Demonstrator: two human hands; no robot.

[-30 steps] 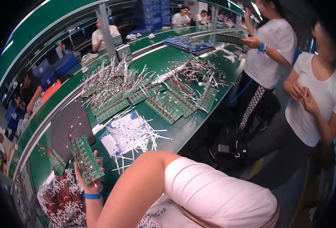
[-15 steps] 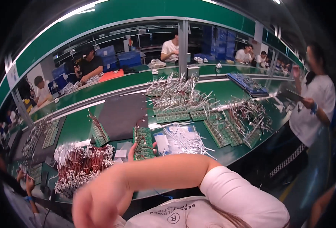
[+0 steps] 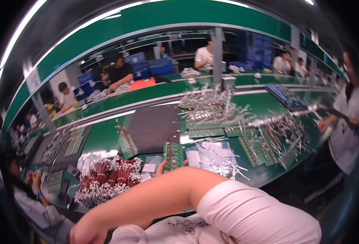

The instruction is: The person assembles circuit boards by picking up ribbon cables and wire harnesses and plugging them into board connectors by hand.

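Observation:
My left hand (image 3: 160,167) holds a green circuit board panel (image 3: 173,155) with dark red wires on it. Fingers show at both of its side edges, and my forearm hides the rest of the hand. My right arm crosses in front of me, its white sleeve pushed up. At the lower left my right hand (image 3: 89,229) hangs near the bottom rim, away from the boards, its fingers mostly out of sight. Bundles of red wires with white connectors (image 3: 106,179) lie left of the panel. To its right, loose white strips (image 3: 222,156) lie in a pile.
Another wired board (image 3: 127,145) rests beside a black mat (image 3: 153,128). Heaps of wired circuit boards (image 3: 206,118) fill the table's back and right. Blue trays (image 3: 285,97) stand farther back. One co-worker sits at the left (image 3: 33,203); another person stands at the right (image 3: 348,122).
The whole view has swung left, so the table's things sit farther right. My right hand has moved down and left. The person at the right has lowered a raised hand.

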